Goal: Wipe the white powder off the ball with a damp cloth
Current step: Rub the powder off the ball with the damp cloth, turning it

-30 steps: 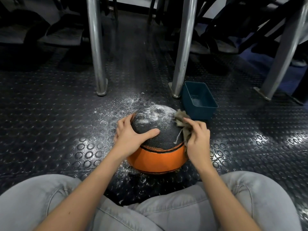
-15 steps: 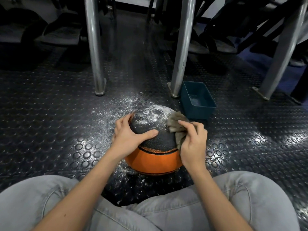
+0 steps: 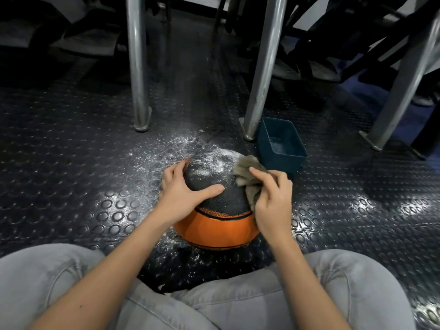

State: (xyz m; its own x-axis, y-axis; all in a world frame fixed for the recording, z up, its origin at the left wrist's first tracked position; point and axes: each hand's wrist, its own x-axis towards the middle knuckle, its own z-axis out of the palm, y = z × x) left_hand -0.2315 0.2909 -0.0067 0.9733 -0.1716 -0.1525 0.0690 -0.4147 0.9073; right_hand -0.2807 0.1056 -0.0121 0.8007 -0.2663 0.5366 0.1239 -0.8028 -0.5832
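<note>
Lower frame: my knees in grey jeans (image 3: 59, 282) are cut off by the bottom edge, and both forearms reach out over them.

Just beyond the knees, at frame centre, the ball (image 3: 214, 225) sits on the dark studded floor (image 3: 59, 163). Its lower band is orange and its upper panel black. White powder (image 3: 214, 163) coats the far top of the ball. More lies scattered on the floor to its left and under its near side.

My left grip (image 3: 181, 194) holds nothing. Palm and spread fingers press on the ball's left side, with the thumb lying across the black panel.

My right grip (image 3: 273, 201) is clenched round the grey cloth (image 3: 247, 172), which is bunched against the ball's upper right. This grip hides the ball's right flank.

Right of centre, just past the ball, stands a teal tub (image 3: 281, 144). Whether it touches the ball I cannot tell, and its contents are unclear.

Upper frame: metal legs (image 3: 137, 67) rise out of view. The dark shapes behind them are indistinct.
</note>
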